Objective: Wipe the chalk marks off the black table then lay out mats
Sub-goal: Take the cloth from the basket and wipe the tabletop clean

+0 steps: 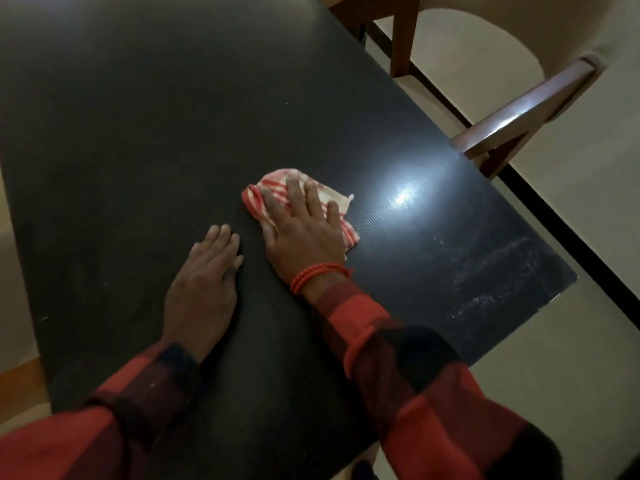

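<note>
The black table (pixel 145 133) fills most of the head view. My right hand (pixel 301 230) presses flat on a red-and-white striped cloth (pixel 341 202) near the table's middle, fingers spread over it. My left hand (pixel 204 285) rests palm down on the bare tabletop just left of the cloth, holding nothing. Faint white chalk marks (pixel 491 271) smear the near right corner of the table. No mats are in sight.
A wooden chair (pixel 519 123) with a pale seat stands close against the table's right edge. Another chair's wooden leg (pixel 401 36) shows at the far right. Pale floor (pixel 571 358) lies to the right, and a light glare (pixel 401 197) shines on the tabletop.
</note>
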